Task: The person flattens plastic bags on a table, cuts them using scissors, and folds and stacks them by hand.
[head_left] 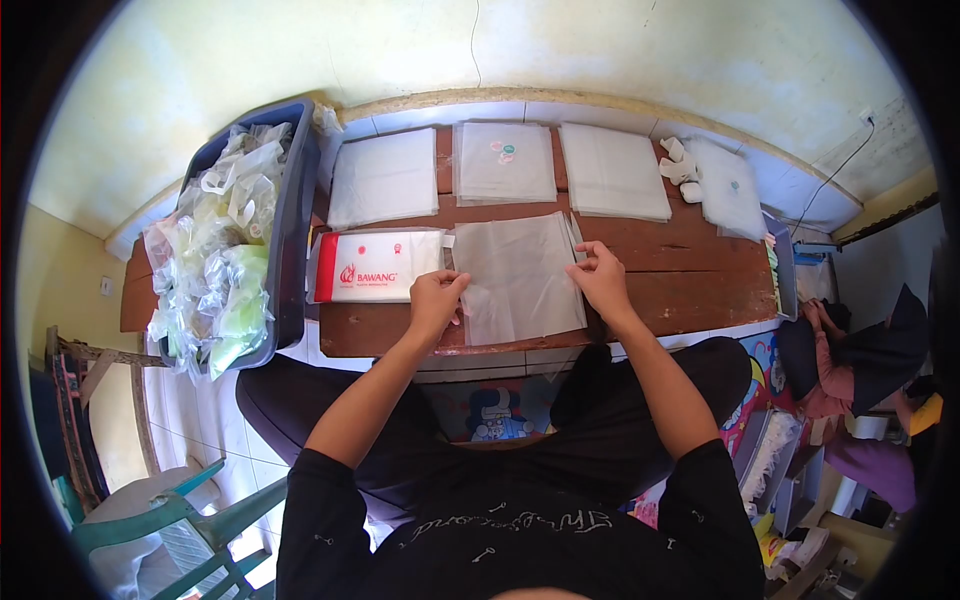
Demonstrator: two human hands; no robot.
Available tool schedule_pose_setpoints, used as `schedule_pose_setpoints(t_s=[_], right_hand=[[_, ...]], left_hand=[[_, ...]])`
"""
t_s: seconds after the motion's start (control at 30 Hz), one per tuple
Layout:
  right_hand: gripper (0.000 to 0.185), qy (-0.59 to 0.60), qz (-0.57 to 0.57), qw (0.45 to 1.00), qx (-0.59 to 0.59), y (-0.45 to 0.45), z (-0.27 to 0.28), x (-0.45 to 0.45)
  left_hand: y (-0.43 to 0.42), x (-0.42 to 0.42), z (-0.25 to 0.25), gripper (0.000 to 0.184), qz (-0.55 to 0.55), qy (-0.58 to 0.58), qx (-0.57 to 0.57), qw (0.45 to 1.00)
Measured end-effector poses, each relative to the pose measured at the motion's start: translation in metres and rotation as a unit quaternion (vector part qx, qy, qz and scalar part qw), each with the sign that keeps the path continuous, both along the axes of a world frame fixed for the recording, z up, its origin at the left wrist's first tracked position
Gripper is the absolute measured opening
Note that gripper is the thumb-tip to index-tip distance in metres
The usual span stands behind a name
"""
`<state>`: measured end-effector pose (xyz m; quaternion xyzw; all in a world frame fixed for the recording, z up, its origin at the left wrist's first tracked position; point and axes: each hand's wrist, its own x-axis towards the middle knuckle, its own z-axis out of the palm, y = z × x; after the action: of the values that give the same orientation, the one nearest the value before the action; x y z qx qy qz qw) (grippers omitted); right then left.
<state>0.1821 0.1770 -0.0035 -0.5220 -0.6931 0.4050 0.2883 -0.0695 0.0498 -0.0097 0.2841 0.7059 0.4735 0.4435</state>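
Clear plastic bags (520, 285) lie flat in a loose pile at the front of the brown wooden table. My left hand (437, 303) is at the pile's left edge, its thumb and fingertips closed on the plastic. On the opposite side, my right hand (600, 280) has its thumb and forefinger pinched at the right edge, where a bag's side stands slightly apart from the pile. Just left of my left hand lies a white pack (378, 266) with a red stripe and red "BAWANG" print.
Stacks of clear bags (383, 178) line the back of the wooden table (660, 262). A dark crate (292, 210) full of filled plastic bags stands at the left. At the right, a person (835, 365) sits on the floor; a green chair (215, 550) is at lower left.
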Motion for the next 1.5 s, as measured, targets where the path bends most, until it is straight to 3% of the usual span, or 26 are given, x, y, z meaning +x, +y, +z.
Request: schedule_pose_setpoints(t_s=[0.27, 0.57, 0.73, 0.87, 1.17, 1.27, 1.33, 1.5], right_hand=[[0.038, -0.020, 0.009, 1.000, -0.007, -0.002, 0.002, -0.002], [0.045, -0.040, 0.017, 0.998, -0.043, -0.002, 0.000, -0.003], [0.053, -0.088, 0.031, 0.995, -0.036, -0.001, -0.002, -0.007], [0.056, -0.104, 0.024, 0.993, -0.051, -0.004, 0.001, -0.014], [0.043, 0.021, 0.003, 0.986, -0.165, 0.012, -0.023, -0.022], [0.040, 0.055, -0.012, 0.980, -0.193, 0.009, -0.014, -0.023], [0.044, 0.094, -0.028, 0.972, -0.213, 0.010, -0.018, -0.021], [0.048, 0.072, -0.011, 0.978, -0.196, 0.006, -0.011, -0.019]], left_hand=[[0.001, -0.003, -0.010, 0.025, -0.006, 0.000, 0.003, 1.000], [0.001, -0.003, -0.008, 0.035, 0.024, -0.109, 0.013, 0.994], [0.002, 0.000, -0.009, 0.031, -0.021, 0.028, -0.004, 0.999], [0.001, 0.000, -0.008, 0.028, -0.015, 0.009, -0.006, 1.000], [0.001, -0.007, -0.025, 0.025, -0.039, -0.053, -0.001, 0.998], [0.001, -0.006, -0.018, 0.028, 0.000, -0.055, 0.005, 0.998], [0.000, -0.007, -0.013, 0.030, 0.004, 0.042, 0.000, 0.999], [0.001, -0.009, -0.019, 0.028, 0.007, 0.028, 0.008, 1.000]])
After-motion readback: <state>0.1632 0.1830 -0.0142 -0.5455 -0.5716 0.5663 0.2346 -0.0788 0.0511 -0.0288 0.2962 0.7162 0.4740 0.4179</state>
